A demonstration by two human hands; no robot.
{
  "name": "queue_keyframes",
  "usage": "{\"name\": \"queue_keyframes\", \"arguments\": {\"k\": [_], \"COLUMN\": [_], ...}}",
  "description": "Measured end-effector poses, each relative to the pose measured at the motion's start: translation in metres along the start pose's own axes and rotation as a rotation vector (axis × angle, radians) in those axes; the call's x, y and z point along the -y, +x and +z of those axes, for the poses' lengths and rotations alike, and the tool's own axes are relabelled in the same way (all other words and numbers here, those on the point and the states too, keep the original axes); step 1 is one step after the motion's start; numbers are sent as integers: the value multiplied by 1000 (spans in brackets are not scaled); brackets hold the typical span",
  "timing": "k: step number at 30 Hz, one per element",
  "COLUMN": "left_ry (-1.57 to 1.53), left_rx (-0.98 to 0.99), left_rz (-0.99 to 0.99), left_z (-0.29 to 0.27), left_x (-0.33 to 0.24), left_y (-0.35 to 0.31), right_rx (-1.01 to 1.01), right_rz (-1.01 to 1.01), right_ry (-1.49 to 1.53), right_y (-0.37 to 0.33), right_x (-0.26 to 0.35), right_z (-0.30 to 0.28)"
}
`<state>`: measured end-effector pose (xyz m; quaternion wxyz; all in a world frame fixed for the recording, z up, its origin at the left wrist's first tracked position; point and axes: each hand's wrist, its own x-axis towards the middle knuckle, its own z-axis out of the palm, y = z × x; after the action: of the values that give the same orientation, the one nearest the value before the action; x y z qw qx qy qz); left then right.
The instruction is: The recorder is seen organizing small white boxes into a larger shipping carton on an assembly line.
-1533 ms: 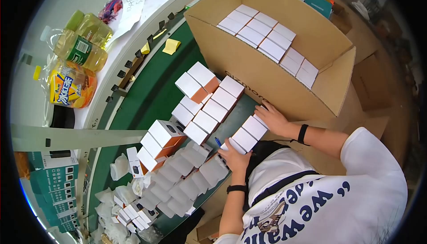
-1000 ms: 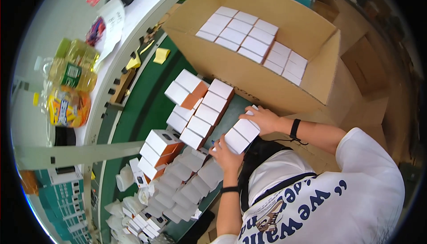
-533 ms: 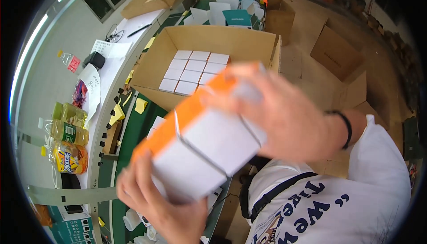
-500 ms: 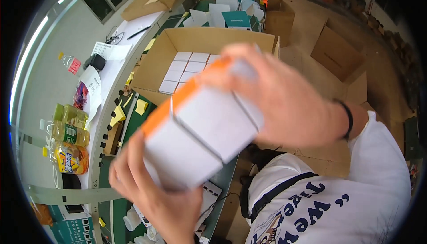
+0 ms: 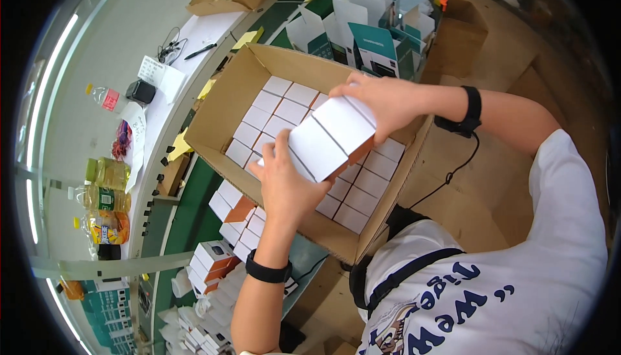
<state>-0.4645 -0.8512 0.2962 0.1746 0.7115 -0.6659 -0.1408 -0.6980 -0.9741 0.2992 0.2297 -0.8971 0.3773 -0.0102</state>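
Observation:
Several small white boxes [image 5: 333,132] with orange sides are pressed together in a row between my two hands. My left hand [image 5: 288,183] grips the near-left end, and my right hand [image 5: 386,104] clasps the far-right end. The row is tilted above an open cardboard carton [image 5: 223,112]. Inside the carton, rows of matching white boxes [image 5: 277,125] lie side by side at the left, and more white boxes [image 5: 362,193] fill the right. What lies directly beneath the held row is hidden by it and my hands.
Loose white boxes [image 5: 229,201] and a small stack [image 5: 212,266] stand on the green bench left of my forearm. Beyond the carton are open teal-and-white boxes [image 5: 381,48]. Drink bottles [image 5: 103,196] line the white shelf at left. A black cord [image 5: 447,177] hangs from my right wristband.
The row of boxes has moved away from me and lower, over the carton, still in both hands. The view has shifted, showing more of the carton and the bench.

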Motion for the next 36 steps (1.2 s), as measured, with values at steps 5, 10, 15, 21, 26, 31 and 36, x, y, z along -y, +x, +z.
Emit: {"name": "queue_keyframes", "arguments": {"k": [5, 10, 15, 21, 26, 31, 36], "left_ry": [49, 47, 125, 256, 315, -102, -132], "left_rx": [152, 463, 600, 563, 567, 515, -272], "left_rz": [-170, -440, -495, -433, -353, -284, -163], "left_z": [43, 93, 120, 141, 126, 42, -15], "left_x": [30, 52, 36, 41, 55, 45, 5], "left_y": [11, 6, 28, 34, 40, 31, -48], "right_rx": [305, 542, 690, 457, 349, 575, 764], "right_rz": [-29, -79, -65, 39, -89, -323, -587], "right_ry": [-128, -331, -315, -278, -342, -451, -674], "right_y": [58, 96, 106, 96, 102, 98, 91], "right_x": [-11, -21, -52, -51, -35, 18, 72], "right_z": [17, 84, 109, 108, 100, 62, 114]}}
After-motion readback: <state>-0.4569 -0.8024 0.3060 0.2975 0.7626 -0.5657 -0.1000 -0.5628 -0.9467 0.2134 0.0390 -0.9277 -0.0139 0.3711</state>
